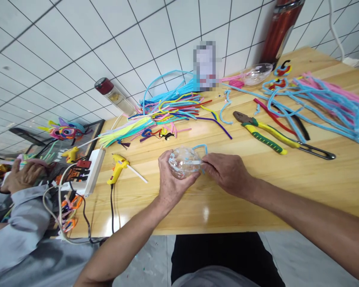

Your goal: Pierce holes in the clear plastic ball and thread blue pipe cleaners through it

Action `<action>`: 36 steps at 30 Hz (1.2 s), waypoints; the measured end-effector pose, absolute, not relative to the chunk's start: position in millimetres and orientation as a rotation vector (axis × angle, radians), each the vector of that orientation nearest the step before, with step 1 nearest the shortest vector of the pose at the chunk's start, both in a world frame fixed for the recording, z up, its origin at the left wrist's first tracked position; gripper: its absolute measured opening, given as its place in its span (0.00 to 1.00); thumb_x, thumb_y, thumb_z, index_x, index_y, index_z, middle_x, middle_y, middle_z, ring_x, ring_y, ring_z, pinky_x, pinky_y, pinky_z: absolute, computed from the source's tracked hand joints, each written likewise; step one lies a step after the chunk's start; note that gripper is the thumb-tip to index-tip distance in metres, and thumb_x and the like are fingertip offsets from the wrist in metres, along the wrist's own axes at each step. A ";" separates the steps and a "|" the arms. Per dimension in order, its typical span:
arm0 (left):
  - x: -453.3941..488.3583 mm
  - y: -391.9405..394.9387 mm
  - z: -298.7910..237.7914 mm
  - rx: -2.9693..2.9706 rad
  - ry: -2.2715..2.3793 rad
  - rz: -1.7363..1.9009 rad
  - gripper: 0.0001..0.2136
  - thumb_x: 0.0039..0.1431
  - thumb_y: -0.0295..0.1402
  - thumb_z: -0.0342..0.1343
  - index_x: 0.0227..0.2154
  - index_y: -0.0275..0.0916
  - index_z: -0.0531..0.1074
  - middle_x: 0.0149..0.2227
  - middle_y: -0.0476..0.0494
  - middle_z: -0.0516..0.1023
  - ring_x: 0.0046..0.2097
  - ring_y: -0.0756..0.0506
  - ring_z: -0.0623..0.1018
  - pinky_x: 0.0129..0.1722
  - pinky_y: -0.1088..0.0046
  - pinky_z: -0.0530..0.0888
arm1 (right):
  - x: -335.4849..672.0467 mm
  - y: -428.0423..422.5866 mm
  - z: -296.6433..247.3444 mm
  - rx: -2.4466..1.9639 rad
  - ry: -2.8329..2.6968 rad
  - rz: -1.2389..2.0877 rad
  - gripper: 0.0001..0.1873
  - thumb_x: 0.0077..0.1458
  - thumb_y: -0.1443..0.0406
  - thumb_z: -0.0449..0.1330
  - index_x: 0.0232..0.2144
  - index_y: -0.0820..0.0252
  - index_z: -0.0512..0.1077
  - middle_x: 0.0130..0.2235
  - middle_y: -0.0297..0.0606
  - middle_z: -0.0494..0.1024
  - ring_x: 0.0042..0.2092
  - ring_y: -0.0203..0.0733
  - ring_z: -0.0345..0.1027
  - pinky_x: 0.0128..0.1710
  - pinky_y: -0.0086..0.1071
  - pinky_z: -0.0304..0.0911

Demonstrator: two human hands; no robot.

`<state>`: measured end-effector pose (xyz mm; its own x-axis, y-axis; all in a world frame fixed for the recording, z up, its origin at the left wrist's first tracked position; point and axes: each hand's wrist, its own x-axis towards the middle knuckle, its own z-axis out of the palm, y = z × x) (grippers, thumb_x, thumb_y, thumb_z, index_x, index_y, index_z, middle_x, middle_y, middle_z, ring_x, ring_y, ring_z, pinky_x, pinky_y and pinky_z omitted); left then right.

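Observation:
My left hand [171, 181] cups a clear plastic ball [183, 161] just above the wooden table [287, 183], fingers wrapped round its left side. My right hand [225, 172] pinches a light blue pipe cleaner [201, 148] against the ball's right side; the cleaner loops up behind the ball. Both hands are closed and meet at the ball near the table's front edge.
A yellow glue gun [117, 168] and white power strip [91, 172] lie left. Yellow-handled pliers [261, 133], scissors [315, 150] and heaps of coloured pipe cleaners [167, 109] cover the back. A clear half-sphere [257, 73] and red bottle [279, 30] stand far right. Another person's hand [22, 175] is at left.

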<state>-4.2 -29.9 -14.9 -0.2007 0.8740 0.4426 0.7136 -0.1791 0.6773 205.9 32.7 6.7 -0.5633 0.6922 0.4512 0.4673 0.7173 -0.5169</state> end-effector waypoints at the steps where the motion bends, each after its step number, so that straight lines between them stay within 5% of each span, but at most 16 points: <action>1: -4.6 -29.7 -15.3 1.863 1.888 1.316 0.47 0.45 0.42 0.76 0.65 0.43 0.56 0.61 0.34 0.66 0.63 0.36 0.72 0.60 0.55 0.74 | 205.3 33.0 6.5 -0.875 -2.275 0.442 0.21 0.74 0.57 0.47 0.36 0.59 0.75 0.33 0.39 0.82 0.34 0.39 0.74 0.34 0.32 0.55; 24: -9.3 -28.5 -10.4 1.771 1.731 1.306 0.43 0.45 0.43 0.75 0.62 0.42 0.60 0.59 0.35 0.70 0.61 0.35 0.74 0.60 0.55 0.75 | 207.6 43.2 4.7 -0.785 -2.293 0.075 0.22 0.75 0.56 0.48 0.35 0.59 0.76 0.30 0.37 0.80 0.32 0.39 0.71 0.34 0.34 0.54; 36: -5.6 -32.1 -4.0 1.543 1.567 1.316 0.41 0.46 0.47 0.73 0.60 0.42 0.60 0.57 0.35 0.73 0.55 0.38 0.79 0.55 0.59 0.79 | 221.8 54.0 6.5 -0.797 -2.224 0.341 0.21 0.74 0.55 0.49 0.35 0.57 0.74 0.30 0.34 0.80 0.31 0.38 0.73 0.31 0.31 0.56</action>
<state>-5.6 -32.1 -4.0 -0.1712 0.9572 0.2333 0.3950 -0.1503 0.9063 221.8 54.0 6.5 -0.5356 0.6357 0.5559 0.4399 0.7719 -0.4589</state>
